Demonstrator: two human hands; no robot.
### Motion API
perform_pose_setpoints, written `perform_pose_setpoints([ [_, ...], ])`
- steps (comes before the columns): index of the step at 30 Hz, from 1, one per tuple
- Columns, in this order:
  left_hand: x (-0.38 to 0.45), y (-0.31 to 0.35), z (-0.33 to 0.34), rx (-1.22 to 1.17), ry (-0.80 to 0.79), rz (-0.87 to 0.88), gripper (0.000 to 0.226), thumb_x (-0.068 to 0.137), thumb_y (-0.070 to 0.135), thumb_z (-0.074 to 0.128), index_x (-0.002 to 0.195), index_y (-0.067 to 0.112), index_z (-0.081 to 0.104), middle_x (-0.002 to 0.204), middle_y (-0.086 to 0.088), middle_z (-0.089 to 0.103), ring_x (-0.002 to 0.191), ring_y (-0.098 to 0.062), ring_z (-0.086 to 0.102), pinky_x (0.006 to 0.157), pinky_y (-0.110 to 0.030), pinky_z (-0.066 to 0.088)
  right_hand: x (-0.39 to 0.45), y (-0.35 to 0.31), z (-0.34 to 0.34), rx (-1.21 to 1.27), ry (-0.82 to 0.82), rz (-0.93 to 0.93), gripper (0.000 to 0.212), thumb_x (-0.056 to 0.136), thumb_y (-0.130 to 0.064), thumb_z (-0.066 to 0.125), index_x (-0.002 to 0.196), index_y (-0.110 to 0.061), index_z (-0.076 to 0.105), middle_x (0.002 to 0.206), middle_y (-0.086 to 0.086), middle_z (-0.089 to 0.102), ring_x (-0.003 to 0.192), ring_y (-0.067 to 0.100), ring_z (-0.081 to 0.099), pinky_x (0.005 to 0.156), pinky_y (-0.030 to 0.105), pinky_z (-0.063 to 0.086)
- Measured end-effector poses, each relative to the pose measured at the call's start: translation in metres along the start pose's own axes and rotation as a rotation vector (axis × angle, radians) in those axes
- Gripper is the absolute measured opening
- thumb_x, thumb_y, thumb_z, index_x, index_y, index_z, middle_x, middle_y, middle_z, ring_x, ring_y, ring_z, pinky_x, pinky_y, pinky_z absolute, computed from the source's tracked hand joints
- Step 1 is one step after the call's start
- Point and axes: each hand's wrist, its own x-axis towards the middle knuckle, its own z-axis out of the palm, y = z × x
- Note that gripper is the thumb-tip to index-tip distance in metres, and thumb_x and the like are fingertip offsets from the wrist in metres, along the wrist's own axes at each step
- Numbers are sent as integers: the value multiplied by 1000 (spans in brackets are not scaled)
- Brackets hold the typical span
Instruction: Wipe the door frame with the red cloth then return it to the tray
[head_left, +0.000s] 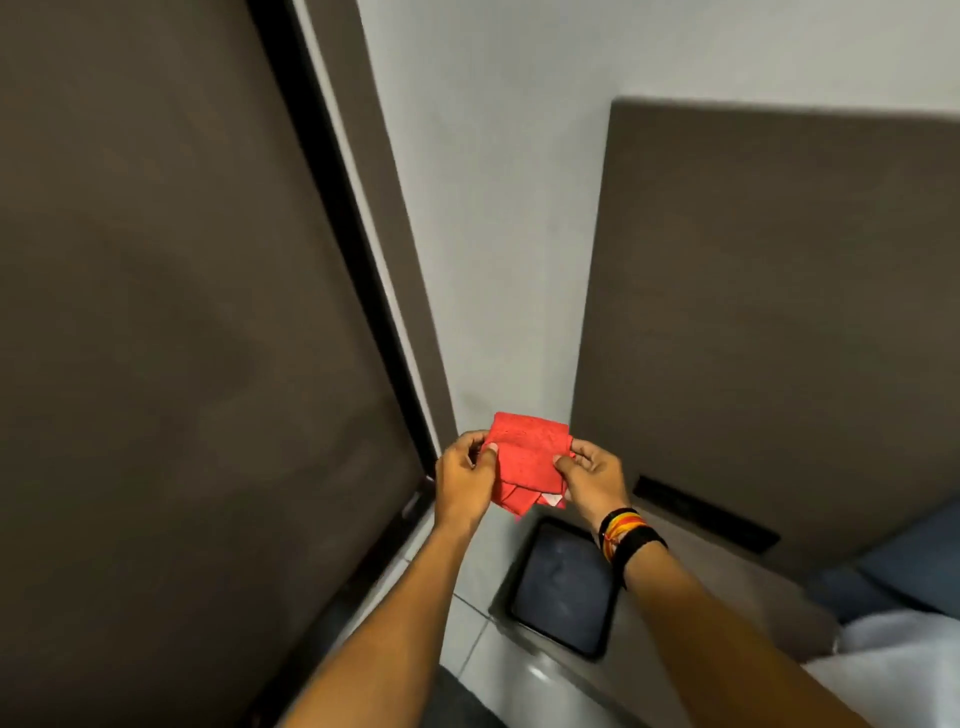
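Note:
A folded red cloth (527, 457) hangs in the air in front of me, held by both hands. My left hand (464, 480) pinches its left edge and my right hand (592, 480) pinches its right edge. Loose folds of the cloth droop below my fingers. The dark door (171, 322) fills the left side, and its door frame (363, 218) runs slanting down beside it to the left of the cloth. Below my right wrist a dark tray (563, 587) with a raised rim sits on a low grey ledge.
A pale wall (493, 234) stands behind the cloth. A tall brown padded panel (769, 312) rises at the right. Blue cushions (893, 577) and white bedding (904, 670) lie at the lower right. Pale floor tiles (467, 623) show beside the tray.

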Motion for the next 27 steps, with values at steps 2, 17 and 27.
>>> perform_pose_setpoints([
  [2,5,-31,28,21,-43,-54,20,99,6,60,113,6,75,104,-9,79,96,-25,75,89,-37,62,19,34,-18,-16,39,55,24,93,10,54,115,7,65,97,15,69,77,23,65,80,36,56],
  [17,15,-261,142,157,-327,-406,36,100,6,57,134,16,66,119,-5,72,109,-23,67,100,-36,57,99,274,-60,-123,308,502,24,90,11,55,112,20,60,95,15,60,89,21,51,92,41,50],
  [27,-1,-315,151,448,-483,-288,48,110,23,43,157,26,42,157,-4,53,142,-27,52,118,-31,40,99,316,-63,-401,143,550,40,96,-2,44,133,4,57,123,23,64,103,30,59,98,42,48],
])
